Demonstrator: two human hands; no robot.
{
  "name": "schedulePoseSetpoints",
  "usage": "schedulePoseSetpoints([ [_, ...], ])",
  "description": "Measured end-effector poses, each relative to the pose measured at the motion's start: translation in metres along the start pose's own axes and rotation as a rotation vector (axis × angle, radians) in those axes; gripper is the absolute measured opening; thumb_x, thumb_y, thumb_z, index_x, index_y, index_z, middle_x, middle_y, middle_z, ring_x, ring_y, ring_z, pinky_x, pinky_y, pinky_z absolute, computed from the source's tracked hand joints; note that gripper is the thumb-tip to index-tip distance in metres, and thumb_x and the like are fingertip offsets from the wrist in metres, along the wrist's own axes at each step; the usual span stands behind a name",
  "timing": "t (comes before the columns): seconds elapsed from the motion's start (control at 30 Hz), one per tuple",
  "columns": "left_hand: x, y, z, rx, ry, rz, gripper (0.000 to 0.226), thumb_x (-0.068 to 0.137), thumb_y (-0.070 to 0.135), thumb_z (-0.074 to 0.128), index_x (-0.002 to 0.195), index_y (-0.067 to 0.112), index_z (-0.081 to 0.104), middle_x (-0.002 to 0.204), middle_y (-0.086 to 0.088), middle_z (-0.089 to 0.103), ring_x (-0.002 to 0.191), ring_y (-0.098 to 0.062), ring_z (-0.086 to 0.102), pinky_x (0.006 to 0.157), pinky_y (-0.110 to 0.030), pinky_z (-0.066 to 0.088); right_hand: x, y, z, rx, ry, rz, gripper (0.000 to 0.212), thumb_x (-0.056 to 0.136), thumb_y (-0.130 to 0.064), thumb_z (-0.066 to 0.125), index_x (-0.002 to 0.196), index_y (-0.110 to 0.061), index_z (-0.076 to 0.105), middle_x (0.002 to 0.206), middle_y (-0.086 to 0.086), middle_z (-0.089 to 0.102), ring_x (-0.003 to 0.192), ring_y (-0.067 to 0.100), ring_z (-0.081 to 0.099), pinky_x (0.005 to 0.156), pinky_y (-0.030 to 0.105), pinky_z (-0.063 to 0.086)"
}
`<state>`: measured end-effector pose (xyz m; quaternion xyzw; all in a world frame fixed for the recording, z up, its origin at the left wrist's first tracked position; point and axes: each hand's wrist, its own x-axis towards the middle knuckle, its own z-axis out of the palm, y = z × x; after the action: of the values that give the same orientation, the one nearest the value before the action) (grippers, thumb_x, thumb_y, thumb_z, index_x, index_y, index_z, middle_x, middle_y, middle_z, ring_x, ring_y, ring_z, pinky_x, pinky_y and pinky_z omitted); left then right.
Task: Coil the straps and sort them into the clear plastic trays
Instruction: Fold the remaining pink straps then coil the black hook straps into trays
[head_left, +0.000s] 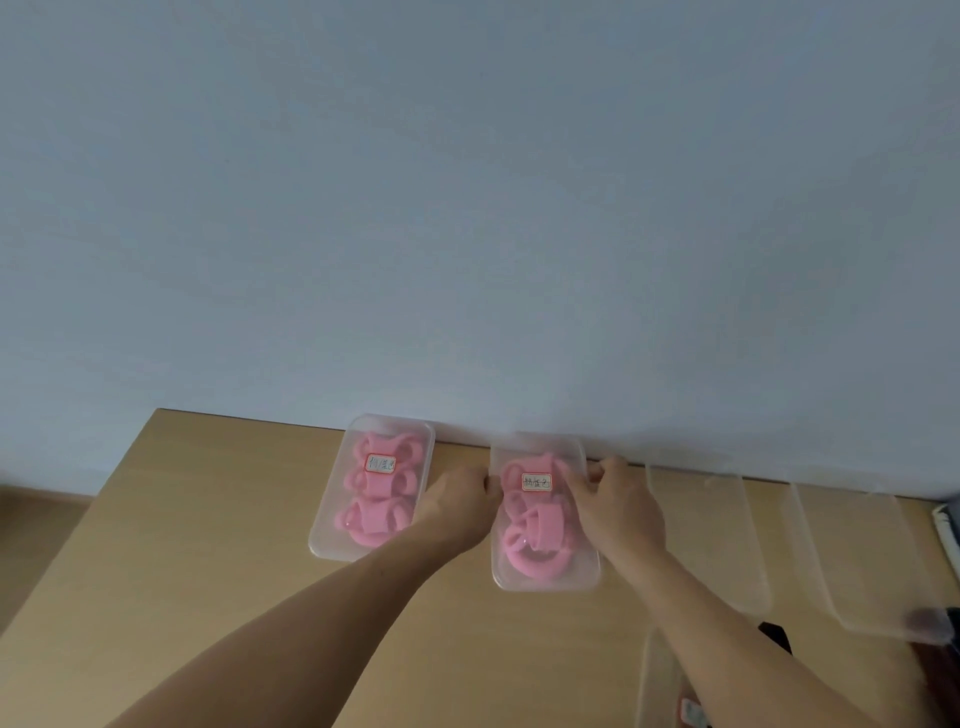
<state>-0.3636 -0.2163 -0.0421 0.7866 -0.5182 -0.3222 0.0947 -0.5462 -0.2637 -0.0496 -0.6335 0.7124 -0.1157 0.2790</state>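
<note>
Head view: my left hand (457, 499) curls its fingers over the left long edge of the middle tray (545, 581). My right hand (618, 509) curls over the right long edge, so I grip the tray from both sides near its far end. It lies on the wooden table (208, 545), its far end close to the wall (467, 208). Inside it are pink coiled straps (535, 543) under a white label (536, 482). Just to its left, not touching, the left tray (332, 543) holds more pink coils (374, 519). On my right, empty clear trays (717, 545) lie side by side
</note>
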Motion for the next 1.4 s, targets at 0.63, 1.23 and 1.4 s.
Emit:
schedulePoseSetpoints([
  [0.63, -0.008, 0.025, 0.051, 0.513, 0.065, 0.503, 0.076, 0.096, 0.060, 0.003, 0.155, 0.014, -0.010, 0.161, -0.009, -0.024, 0.145, -0.024, -0.032, 0.120, -0.044, -0.016, 0.002, 0.007, -0.001, 0.028, -0.094, -0.019, 0.046, 0.093, -0.058, 0.047, 0.066, -0.021, 0.050, 0.060, -0.006, 0.054, 0.057, 0.013, 0.051, 0.049, 0.028, 0.029],
  [1.23, -0.007, 0.019, 0.056, 0.581, 0.101, 0.536, 0.082, 0.091, 0.068, 0.007, 0.155, 0.021, -0.015, 0.155, -0.015, -0.032, 0.141, -0.031, -0.040, 0.119, -0.050, -0.017, 0.040, -0.009, -0.005, 0.350, -0.172, 0.133, 0.034, 0.088, -0.040, 0.060, 0.066, -0.014, 0.062, 0.065, 0.005, 0.067, 0.058, 0.027, 0.063, 0.059, 0.037, 0.051],
  [1.4, -0.006, 0.021, 0.055, 0.552, 0.120, 0.529, 0.075, 0.093, 0.063, 0.000, 0.156, 0.023, -0.010, 0.156, -0.014, -0.029, 0.141, -0.031, -0.038, 0.118, -0.047, -0.020, 0.003, 0.014, 0.002, 0.245, -0.159, 0.043, 0.040, 0.094, -0.042, 0.056, 0.062, -0.018, 0.055, 0.057, -0.005, 0.057, 0.055, 0.009, 0.052, 0.048, 0.025, 0.032],
])
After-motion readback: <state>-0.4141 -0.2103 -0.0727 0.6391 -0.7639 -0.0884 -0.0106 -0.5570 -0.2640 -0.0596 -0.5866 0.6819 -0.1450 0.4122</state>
